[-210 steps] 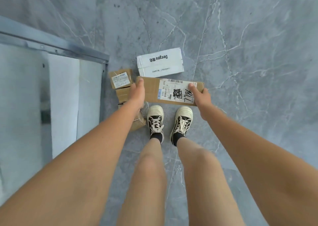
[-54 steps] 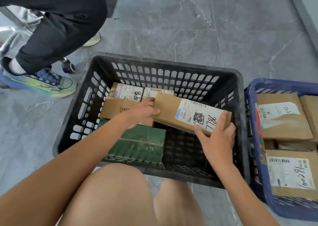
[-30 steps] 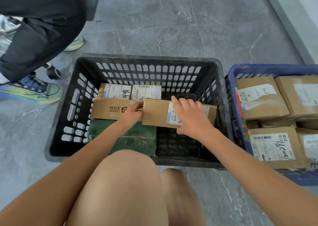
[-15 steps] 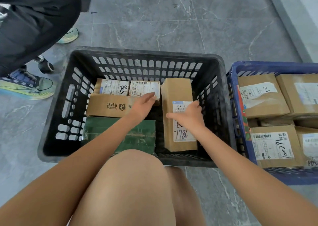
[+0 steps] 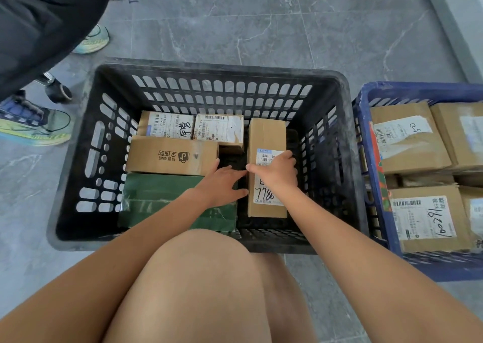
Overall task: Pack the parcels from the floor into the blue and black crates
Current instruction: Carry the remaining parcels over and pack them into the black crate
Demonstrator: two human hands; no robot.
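Note:
A long cardboard parcel (image 5: 266,133) marked 7786 lies lengthwise on the floor of the black crate (image 5: 209,65), on its right side. My right hand (image 5: 277,172) rests flat on the parcel's label, thumb at the left edge. My left hand (image 5: 222,183) reaches in over a green parcel (image 5: 156,193), its straight fingers touching the long parcel's left side. A brown box with a logo (image 5: 162,154) and two labelled parcels (image 5: 167,125) (image 5: 219,128) fill the crate's left and back. To the right, the blue crate (image 5: 418,86) holds several brown parcels (image 5: 407,139).
Another person in dark trousers stands at the upper left, with one colourful shoe (image 5: 34,125) close to the black crate's left wall. A caster wheel (image 5: 57,91) sits beside that shoe. My bare knees fill the foreground. Grey marble floor (image 5: 261,29) lies beyond the crates.
The long parcel came from the floor into the black crate and was turned lengthwise. In the last half second my left hand slid from the back parcels to its left side.

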